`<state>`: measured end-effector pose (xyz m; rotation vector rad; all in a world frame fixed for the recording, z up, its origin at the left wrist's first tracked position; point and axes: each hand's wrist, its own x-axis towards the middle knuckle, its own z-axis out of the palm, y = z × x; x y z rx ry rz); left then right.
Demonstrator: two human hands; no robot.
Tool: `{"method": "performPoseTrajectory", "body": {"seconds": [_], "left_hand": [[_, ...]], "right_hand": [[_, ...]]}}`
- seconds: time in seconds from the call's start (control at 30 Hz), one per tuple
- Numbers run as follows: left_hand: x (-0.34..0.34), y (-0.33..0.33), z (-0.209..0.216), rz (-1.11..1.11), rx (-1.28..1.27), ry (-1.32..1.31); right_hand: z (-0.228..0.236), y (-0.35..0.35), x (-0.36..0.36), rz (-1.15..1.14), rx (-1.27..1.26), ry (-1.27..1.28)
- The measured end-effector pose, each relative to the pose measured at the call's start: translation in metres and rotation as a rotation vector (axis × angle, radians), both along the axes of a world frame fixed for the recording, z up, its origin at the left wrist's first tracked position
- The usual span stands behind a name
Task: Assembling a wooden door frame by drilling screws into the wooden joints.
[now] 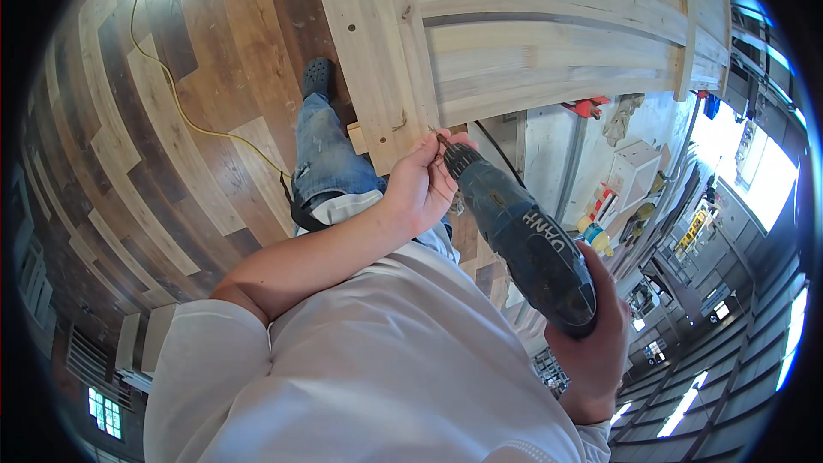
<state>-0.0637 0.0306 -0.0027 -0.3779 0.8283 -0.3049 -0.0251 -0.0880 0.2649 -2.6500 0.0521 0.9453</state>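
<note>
At wooden board: two hands, one drill.

The floor beneath me, laid in planks of mixed pale, mid and dark brown. A thin yellow cord lies curving across it toward my leg; my dark, perforated clog rests on a dark plank.

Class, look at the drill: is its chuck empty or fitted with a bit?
Fitted: a thin bit juts from the chuck of the drill, close to the left hand.
</note>
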Motion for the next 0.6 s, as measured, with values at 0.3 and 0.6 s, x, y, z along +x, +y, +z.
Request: {"method": "performPoseTrajectory", "body": {"seconds": [0.3, 0.6], "left_hand": [[-0.040, 0.088, -0.007, -0.580, 0.966, -0.216], [-0.001, 0.128, -0.081, -0.832, 0.880, -0.324]], "right_hand": [[0.008, 0.020, 0.015, 0.022, -0.070, 0.082], [0.008, 0.023, 0.011, 0.015, -0.067, 0.055]]}}
